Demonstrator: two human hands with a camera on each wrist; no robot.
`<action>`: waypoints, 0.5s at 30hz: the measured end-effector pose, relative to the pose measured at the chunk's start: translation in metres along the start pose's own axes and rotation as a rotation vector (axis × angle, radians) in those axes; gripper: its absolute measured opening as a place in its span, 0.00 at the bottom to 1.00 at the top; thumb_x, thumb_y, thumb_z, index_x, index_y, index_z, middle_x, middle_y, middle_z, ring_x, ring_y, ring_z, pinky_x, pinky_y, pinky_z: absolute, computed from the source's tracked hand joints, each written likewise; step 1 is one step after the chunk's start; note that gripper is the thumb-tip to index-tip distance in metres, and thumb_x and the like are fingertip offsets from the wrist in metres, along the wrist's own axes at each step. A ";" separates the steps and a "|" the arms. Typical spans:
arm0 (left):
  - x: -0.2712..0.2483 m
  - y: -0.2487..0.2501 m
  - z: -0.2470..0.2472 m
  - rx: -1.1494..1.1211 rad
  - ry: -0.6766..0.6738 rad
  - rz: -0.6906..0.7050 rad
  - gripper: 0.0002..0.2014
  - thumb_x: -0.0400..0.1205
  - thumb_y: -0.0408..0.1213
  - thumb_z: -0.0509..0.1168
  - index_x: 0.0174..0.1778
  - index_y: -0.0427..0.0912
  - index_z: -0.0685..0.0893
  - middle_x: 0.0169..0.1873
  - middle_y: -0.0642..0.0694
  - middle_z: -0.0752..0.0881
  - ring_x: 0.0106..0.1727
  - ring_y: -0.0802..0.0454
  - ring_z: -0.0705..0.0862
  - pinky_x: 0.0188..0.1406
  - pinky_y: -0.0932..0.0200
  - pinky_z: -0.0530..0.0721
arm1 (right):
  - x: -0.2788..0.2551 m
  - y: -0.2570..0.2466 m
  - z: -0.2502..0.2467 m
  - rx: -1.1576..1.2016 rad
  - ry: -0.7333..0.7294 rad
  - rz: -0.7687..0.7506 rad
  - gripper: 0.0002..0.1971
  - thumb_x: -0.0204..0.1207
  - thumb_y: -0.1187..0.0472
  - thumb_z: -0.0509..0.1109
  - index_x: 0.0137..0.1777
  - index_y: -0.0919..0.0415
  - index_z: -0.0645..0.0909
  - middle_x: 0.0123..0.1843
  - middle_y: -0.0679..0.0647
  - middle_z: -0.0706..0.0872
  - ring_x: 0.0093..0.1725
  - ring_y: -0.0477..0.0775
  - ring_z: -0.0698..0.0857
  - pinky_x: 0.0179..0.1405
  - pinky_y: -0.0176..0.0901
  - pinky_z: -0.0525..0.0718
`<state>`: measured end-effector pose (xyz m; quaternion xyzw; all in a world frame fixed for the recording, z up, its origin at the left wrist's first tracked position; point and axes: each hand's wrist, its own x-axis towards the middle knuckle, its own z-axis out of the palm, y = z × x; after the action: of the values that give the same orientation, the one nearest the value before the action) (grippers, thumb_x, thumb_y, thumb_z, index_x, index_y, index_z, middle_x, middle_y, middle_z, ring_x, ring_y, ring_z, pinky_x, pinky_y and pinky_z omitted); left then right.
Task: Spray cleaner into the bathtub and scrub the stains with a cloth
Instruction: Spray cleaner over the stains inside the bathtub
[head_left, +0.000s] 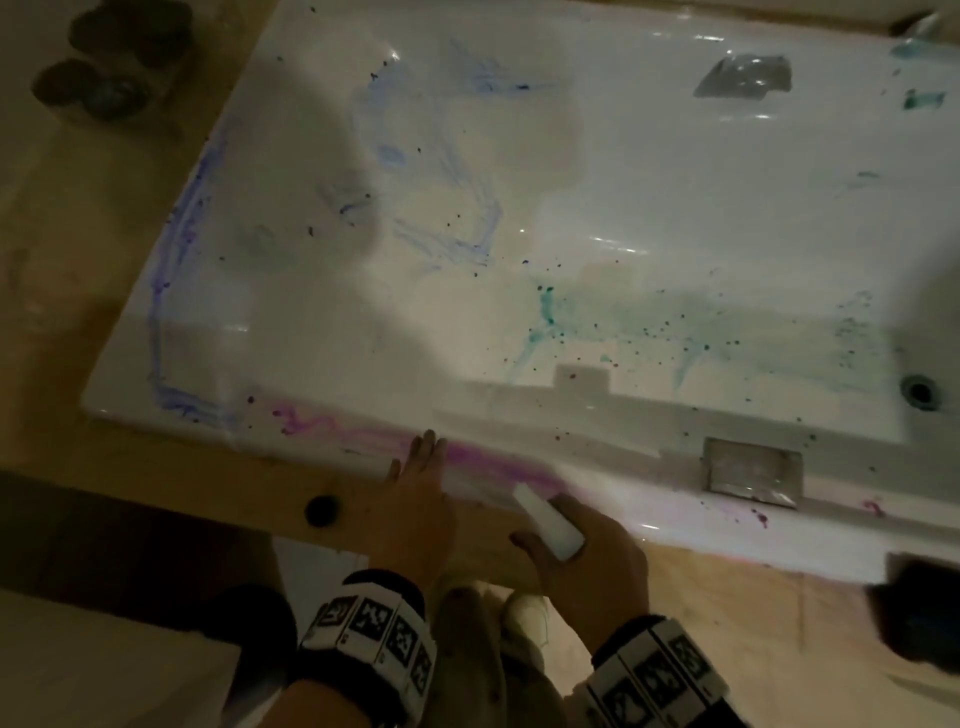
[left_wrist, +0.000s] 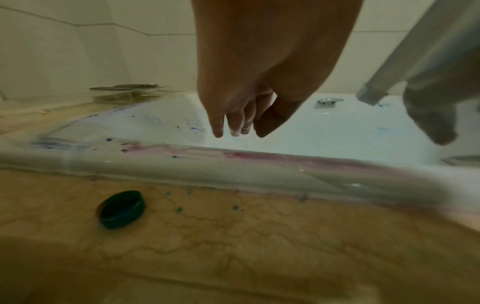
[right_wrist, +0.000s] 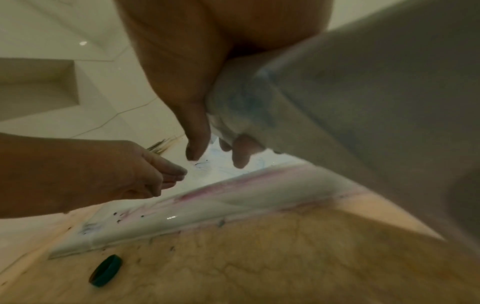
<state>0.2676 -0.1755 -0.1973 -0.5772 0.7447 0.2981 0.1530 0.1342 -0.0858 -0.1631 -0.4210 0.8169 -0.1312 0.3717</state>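
Observation:
The white bathtub carries blue smears at its left end, green splatter on the floor and a pink streak along the near rim. My left hand hovers over that rim with its fingers straight and together, holding nothing; in the left wrist view its fingertips hang just above the pink streak. My right hand grips a white spray bottle, nozzle pointing toward the tub. The right wrist view shows the bottle filling the palm of my right hand.
A dark green cap lies on the beige marble ledge left of my hands. Dark jars stand at the far left corner. The drain is at the right end, and a chrome plate sits on the near rim.

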 end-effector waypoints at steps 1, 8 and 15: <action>-0.001 0.005 0.006 0.029 -0.006 0.020 0.32 0.85 0.29 0.50 0.82 0.45 0.42 0.82 0.49 0.41 0.83 0.54 0.45 0.80 0.59 0.45 | 0.001 0.006 0.003 0.027 0.036 0.027 0.09 0.75 0.41 0.66 0.42 0.44 0.77 0.36 0.40 0.80 0.37 0.41 0.79 0.44 0.32 0.76; -0.006 0.026 0.036 0.215 -0.013 0.090 0.33 0.87 0.39 0.51 0.82 0.42 0.37 0.82 0.46 0.39 0.83 0.52 0.40 0.80 0.54 0.38 | -0.004 0.056 -0.002 0.096 0.067 0.081 0.10 0.74 0.46 0.70 0.54 0.45 0.80 0.44 0.44 0.85 0.45 0.49 0.83 0.36 0.34 0.75; 0.007 0.068 0.048 0.340 0.008 0.310 0.39 0.83 0.50 0.59 0.82 0.44 0.42 0.83 0.47 0.45 0.83 0.51 0.42 0.79 0.52 0.36 | -0.014 0.115 -0.023 0.167 0.266 0.296 0.13 0.72 0.42 0.69 0.41 0.52 0.79 0.37 0.50 0.85 0.40 0.57 0.85 0.41 0.49 0.84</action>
<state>0.1953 -0.1405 -0.2204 -0.4230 0.8645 0.1860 0.1977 0.0553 -0.0069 -0.2012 -0.2431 0.8981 -0.1967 0.3093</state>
